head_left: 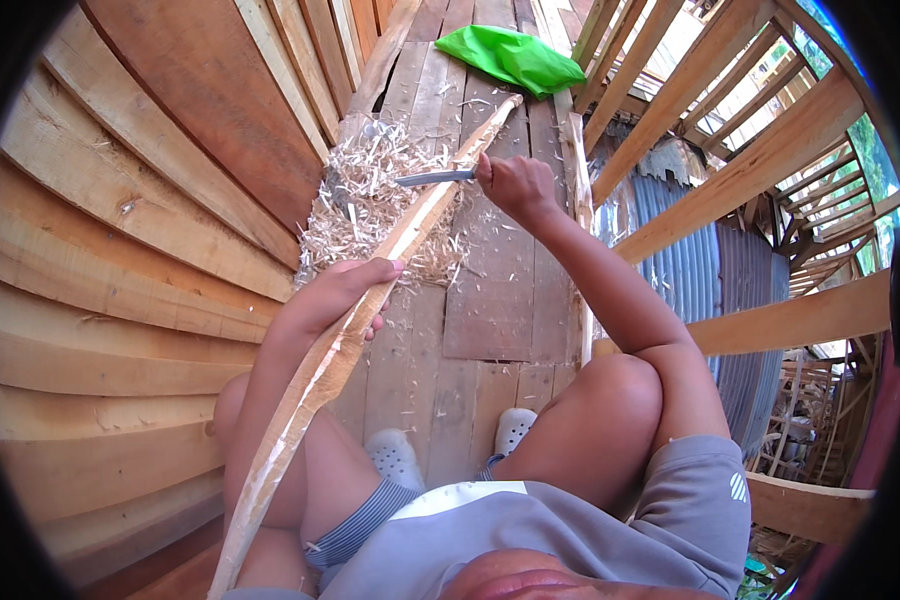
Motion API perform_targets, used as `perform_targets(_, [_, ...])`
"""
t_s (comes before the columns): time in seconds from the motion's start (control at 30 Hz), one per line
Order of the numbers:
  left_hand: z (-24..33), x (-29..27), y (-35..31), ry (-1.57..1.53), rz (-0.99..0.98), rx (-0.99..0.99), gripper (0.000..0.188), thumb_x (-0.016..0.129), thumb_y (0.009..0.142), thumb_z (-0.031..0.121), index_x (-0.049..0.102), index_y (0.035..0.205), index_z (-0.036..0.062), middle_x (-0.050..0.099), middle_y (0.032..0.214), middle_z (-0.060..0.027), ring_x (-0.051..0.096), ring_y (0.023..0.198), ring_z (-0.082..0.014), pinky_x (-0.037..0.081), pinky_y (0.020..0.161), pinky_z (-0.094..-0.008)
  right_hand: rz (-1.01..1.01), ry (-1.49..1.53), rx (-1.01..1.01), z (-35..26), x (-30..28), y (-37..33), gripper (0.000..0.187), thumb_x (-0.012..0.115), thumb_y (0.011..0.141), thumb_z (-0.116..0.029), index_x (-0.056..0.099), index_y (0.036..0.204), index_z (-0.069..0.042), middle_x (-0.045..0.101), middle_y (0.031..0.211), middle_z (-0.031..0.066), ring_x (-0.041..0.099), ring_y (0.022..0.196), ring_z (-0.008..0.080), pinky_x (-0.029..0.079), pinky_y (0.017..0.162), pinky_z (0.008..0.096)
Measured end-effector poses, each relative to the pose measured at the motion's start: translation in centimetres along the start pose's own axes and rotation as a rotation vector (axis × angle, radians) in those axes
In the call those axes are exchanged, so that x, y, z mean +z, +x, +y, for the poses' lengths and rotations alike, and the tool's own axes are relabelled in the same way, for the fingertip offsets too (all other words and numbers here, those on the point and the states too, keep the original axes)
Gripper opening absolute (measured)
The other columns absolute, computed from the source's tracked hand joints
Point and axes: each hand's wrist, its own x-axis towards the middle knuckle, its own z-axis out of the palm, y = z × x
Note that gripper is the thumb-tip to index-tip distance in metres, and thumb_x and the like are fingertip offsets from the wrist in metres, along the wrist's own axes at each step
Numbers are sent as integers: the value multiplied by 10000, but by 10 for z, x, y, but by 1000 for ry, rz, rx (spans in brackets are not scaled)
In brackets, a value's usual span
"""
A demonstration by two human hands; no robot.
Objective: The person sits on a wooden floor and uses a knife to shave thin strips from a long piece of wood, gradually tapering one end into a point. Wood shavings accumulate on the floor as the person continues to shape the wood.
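A long pale wooden pole (332,352), partly whittled, slants from beside my left thigh up toward the far floorboards. My left hand (358,290) is wrapped round it near its middle. Farther along, my right hand (516,187) grips the handle of a knife (436,177), whose blade points left and lies across the pole's upper part. The handle is mostly hidden in my fist. Curled wood shavings (375,190) are heaped on the floor to the left of the blade.
A bright green bag or sheet (510,58) lies at the far end of the plank floor (487,310). Overlapping boards (120,270) wall the left side. Wooden railing slats (735,155) and corrugated metal sheets (680,255) are on the right.
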Motion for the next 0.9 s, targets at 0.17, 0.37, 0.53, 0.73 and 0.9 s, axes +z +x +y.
perform_targets(0.17, [-2, -3, 5, 78, -20, -6, 423, 716, 812, 419, 553, 957, 56, 504, 716, -12, 533, 542, -83, 453, 445, -215, 80, -70, 164, 35, -7, 27, 602, 416, 974, -501, 628, 643, -45, 612, 574, 172, 622, 518, 309, 464, 454, 450])
perform_targets(0.37, [-5, -5, 0, 52, -16, -15, 429, 720, 810, 414, 551, 958, 49, 496, 713, -7, 532, 544, -80, 451, 438, -209, -325, 634, 265, 48, -8, 34, 446, 607, 909, -408, 618, 1023, 23, 639, 800, 153, 637, 669, 209, 489, 551, 360])
perform_targets(0.53, [-2, 2, 0, 54, -31, 11, 439, 720, 810, 418, 554, 969, 43, 502, 719, -11, 536, 547, -82, 453, 441, -208, -240, 608, 83, 63, 19, 34, 299, 541, 977, -348, 555, 1014, -52, 464, 656, -3, 454, 515, 98, 385, 449, 265])
perform_targets(0.73, [-5, -1, 2, 67, -35, 8, 452, 714, 814, 422, 558, 988, 34, 515, 731, -18, 544, 551, -81, 455, 441, -206, -594, 1181, 453, 55, 5, 20, 331, 389, 1033, -334, 567, 940, -71, 437, 632, -9, 354, 460, 91, 307, 415, 264])
perform_targets(0.9, [-5, 1, -1, 65, -8, 2, 433, 706, 821, 403, 558, 1002, 39, 521, 727, -15, 532, 542, -71, 446, 443, -201, -673, 984, 545, 59, 16, 19, 360, 360, 1031, -348, 559, 879, -90, 425, 610, -9, 359, 472, 96, 285, 422, 286])
